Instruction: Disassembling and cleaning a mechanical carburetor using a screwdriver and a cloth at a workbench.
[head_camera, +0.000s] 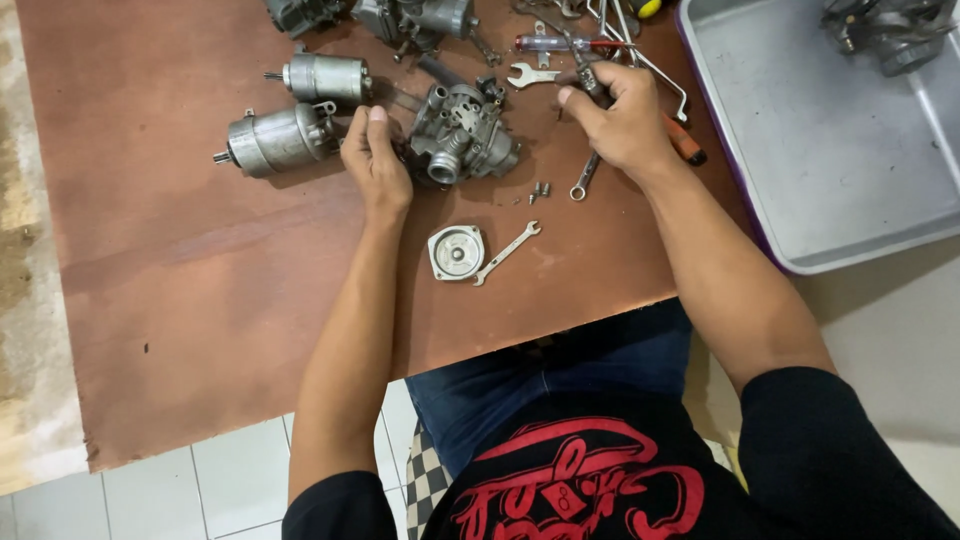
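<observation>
Board: a brown wooden board (200, 260) carries all the parts and tools.
Tray: a grey metal tray (830, 170) sits at the board's right edge, well apart from both hands.
Motors: two grey cylindrical motors (285, 135) lie left of the left hand, shafts pointing left.
Carburetor: the carburetor (462, 132) lies between the hands, its round throat facing the person, its long axis running roughly from near left to far right.
Left hand: the left hand (375, 160) has fingers curled half closed and rests against the carburetor's left side, steadying it.
Right hand: the right hand (620, 115) is closed around a thin metal tool (590, 82) among the tools; what kind, I cannot tell.
Cover: a round cover (456, 252) lies nearer the person.
Spanner: a small spanner (507, 252) lies slantwise just beside the cover.
Screws: small screws (540, 189) lie just below the carburetor.
</observation>
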